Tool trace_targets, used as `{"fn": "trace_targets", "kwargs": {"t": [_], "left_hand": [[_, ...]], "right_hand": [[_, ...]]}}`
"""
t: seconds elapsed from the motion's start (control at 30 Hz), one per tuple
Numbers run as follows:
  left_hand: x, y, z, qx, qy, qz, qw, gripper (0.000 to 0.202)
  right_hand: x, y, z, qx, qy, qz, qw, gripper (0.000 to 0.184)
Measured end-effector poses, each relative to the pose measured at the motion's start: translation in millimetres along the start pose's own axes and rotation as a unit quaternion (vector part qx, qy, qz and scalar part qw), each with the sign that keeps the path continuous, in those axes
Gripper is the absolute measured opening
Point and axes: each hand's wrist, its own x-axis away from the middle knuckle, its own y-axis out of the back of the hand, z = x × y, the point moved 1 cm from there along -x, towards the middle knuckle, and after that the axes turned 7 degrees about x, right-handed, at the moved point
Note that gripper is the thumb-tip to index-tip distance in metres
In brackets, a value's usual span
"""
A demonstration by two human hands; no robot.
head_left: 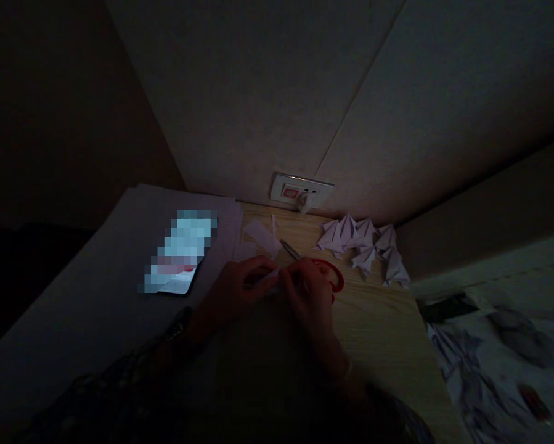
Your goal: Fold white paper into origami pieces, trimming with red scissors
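Note:
My left hand [242,285] and my right hand [310,290] meet low over the wooden table, both closed on a small folded piece of paper [271,277]. Most of that paper is hidden by my fingers, and the light is dim. Just behind my right hand lie scissors [289,249] with red handles, partly covered by that hand. Beyond my left hand are loose paper strips [260,235]. Several folded paper pieces [348,231] with pointed ends stand in a group to the right of the scissors.
A lit phone [184,256] rests on a stack of large paper sheets [119,246] at the left. A wall socket [299,188] with a plug is behind the table [373,327]. Past the table's right edge lies a pale patterned cloth [493,370] with items on it.

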Motion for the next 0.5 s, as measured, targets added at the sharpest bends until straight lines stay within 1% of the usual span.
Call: {"fn": "trace_targets", "kwargs": {"t": [0.17,0.3,0.4,0.5], "left_hand": [[-1.0,0.4,1.5,-0.023,-0.006,-0.011,1.000,0.013],[-1.6,0.9,0.8,-0.021,0.000,-0.018,1.000,0.013],[-2.7,1.3,2.3,-0.006,0.009,-0.017,1.000,0.014],[-3.6,1.8,5.0,0.039,0.031,-0.011,0.999,0.015]], "right_hand": [[-0.4,0.0,0.4,0.011,0.012,-0.004,1.000,0.023],[-0.3,-0.1,-0.9,0.025,0.017,-0.006,1.000,0.023],[-0.8,0.1,-2.8,0.024,0.002,-0.013,1.000,0.023],[-1.7,0.3,-4.6,0.006,-0.023,-0.014,1.000,0.019]]}}
